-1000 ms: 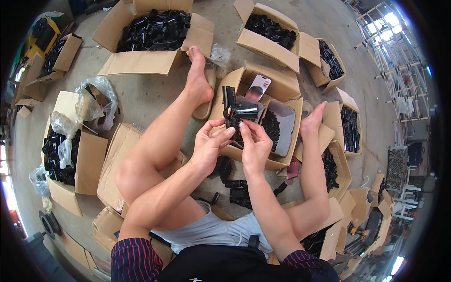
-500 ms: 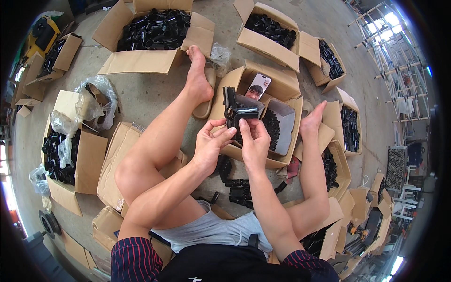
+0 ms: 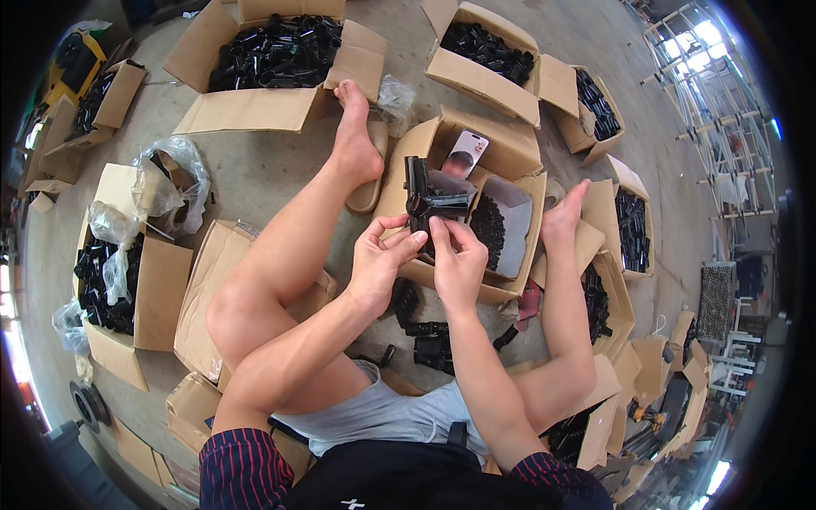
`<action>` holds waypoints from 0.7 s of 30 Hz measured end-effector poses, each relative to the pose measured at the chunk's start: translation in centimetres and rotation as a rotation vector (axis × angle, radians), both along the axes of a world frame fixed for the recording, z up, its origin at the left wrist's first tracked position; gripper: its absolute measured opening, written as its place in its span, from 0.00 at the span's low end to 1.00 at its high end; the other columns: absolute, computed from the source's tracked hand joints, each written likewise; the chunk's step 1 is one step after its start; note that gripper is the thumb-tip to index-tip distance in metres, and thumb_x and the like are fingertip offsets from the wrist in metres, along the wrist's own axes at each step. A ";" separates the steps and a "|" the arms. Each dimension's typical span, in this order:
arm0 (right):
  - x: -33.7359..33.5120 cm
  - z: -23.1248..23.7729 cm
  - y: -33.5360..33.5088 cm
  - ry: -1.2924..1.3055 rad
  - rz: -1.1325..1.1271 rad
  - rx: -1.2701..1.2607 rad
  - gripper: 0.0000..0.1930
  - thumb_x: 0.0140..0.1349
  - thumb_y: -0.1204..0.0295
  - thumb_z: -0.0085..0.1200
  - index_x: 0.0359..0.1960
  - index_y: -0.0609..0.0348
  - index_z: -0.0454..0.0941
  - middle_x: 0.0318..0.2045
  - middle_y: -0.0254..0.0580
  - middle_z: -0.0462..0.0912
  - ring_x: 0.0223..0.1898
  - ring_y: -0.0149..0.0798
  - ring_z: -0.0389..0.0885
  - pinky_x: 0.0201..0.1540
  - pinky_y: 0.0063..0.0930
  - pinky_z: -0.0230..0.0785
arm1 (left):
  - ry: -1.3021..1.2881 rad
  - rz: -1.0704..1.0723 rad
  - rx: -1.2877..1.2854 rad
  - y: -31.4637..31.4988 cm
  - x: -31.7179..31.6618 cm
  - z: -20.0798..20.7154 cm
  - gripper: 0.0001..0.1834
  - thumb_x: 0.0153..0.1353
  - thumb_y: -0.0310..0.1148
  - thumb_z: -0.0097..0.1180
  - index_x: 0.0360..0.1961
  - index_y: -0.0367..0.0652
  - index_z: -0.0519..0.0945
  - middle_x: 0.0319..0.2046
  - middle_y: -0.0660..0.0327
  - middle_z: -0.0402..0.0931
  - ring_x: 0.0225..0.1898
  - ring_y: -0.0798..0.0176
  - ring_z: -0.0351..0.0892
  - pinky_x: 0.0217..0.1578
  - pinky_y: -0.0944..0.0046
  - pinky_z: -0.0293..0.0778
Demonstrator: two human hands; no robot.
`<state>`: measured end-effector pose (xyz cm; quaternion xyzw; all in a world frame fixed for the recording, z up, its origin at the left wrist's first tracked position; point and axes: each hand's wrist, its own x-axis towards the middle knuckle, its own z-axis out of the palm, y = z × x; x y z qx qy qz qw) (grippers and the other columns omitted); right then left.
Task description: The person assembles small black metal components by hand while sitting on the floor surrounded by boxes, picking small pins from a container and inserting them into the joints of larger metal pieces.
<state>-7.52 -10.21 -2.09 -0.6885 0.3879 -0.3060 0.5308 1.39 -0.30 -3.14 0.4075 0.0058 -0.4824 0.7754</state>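
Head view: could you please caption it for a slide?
Both hands, left hand and right hand, hold a black plastic part above an open cardboard box.

**A:** so what's actually being held there?

**B:** a black plastic part (image 3: 432, 202), shiny, kind of an angular bracket shape with a short upright post on its left end. It's up in the air over an open cardboard box (image 3: 442, 140), pinched along its lower edge between the left hand (image 3: 380, 259) and right hand (image 3: 456, 263), fingertips touching it.
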 end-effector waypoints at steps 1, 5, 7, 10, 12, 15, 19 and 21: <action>0.1 0.2 -0.1 0.071 0.006 -0.084 0.16 0.65 0.66 0.66 0.45 0.68 0.84 0.35 0.40 0.86 0.37 0.31 0.84 0.44 0.24 0.75 | -0.010 0.004 0.002 0.1 0.1 0.2 0.18 0.63 0.23 0.65 0.51 0.46 0.71 0.45 0.59 0.85 0.44 0.70 0.84 0.47 0.68 0.81; 0.2 0.6 0.0 -0.041 0.005 -0.003 0.14 0.67 0.66 0.65 0.42 0.69 0.85 0.35 0.36 0.86 0.37 0.26 0.81 0.43 0.21 0.73 | 0.000 -0.007 -0.004 0.0 0.0 -0.2 0.18 0.63 0.23 0.65 0.50 0.46 0.72 0.45 0.59 0.85 0.43 0.70 0.84 0.47 0.67 0.81; 0.4 1.0 0.2 -0.268 -0.001 0.253 0.13 0.67 0.67 0.65 0.39 0.69 0.86 0.36 0.35 0.86 0.37 0.24 0.80 0.41 0.21 0.73 | 0.002 -0.015 0.017 -0.2 -0.2 -0.2 0.18 0.63 0.23 0.65 0.50 0.46 0.72 0.45 0.59 0.85 0.44 0.70 0.84 0.47 0.67 0.80; 0.4 0.4 0.4 -0.265 -0.064 0.317 0.12 0.66 0.69 0.66 0.40 0.68 0.86 0.35 0.34 0.87 0.37 0.23 0.79 0.41 0.19 0.72 | -0.002 0.003 0.000 -0.3 -0.1 -0.3 0.18 0.63 0.23 0.65 0.50 0.45 0.72 0.45 0.58 0.85 0.44 0.69 0.84 0.47 0.67 0.81; 0.3 -0.2 0.3 -0.204 -0.093 0.292 0.13 0.65 0.69 0.67 0.44 0.68 0.85 0.35 0.34 0.87 0.36 0.23 0.79 0.42 0.17 0.71 | 0.010 0.006 -0.006 -0.1 -0.2 -0.2 0.18 0.63 0.23 0.65 0.50 0.45 0.72 0.45 0.58 0.85 0.45 0.69 0.84 0.47 0.67 0.81; 0.4 0.2 0.6 -0.074 -0.120 0.186 0.13 0.64 0.70 0.67 0.44 0.68 0.86 0.35 0.34 0.87 0.36 0.23 0.80 0.42 0.18 0.72 | 0.017 -0.003 0.013 0.0 -0.2 -0.3 0.18 0.64 0.22 0.65 0.50 0.45 0.71 0.45 0.57 0.85 0.45 0.69 0.84 0.46 0.67 0.81; 1.1 0.6 1.1 -0.329 -0.119 0.277 0.11 0.64 0.71 0.67 0.42 0.68 0.85 0.33 0.35 0.86 0.35 0.23 0.79 0.41 0.18 0.71 | 0.024 0.016 0.004 -0.3 -0.2 -0.4 0.18 0.64 0.22 0.64 0.50 0.45 0.71 0.45 0.58 0.84 0.44 0.69 0.84 0.45 0.69 0.80; 0.7 0.3 1.0 -0.290 -0.136 0.327 0.10 0.64 0.72 0.67 0.40 0.68 0.85 0.33 0.35 0.86 0.34 0.23 0.78 0.40 0.19 0.70 | 0.012 0.030 0.023 -0.4 -0.1 -0.1 0.18 0.64 0.22 0.64 0.51 0.44 0.71 0.44 0.58 0.84 0.44 0.69 0.84 0.45 0.69 0.80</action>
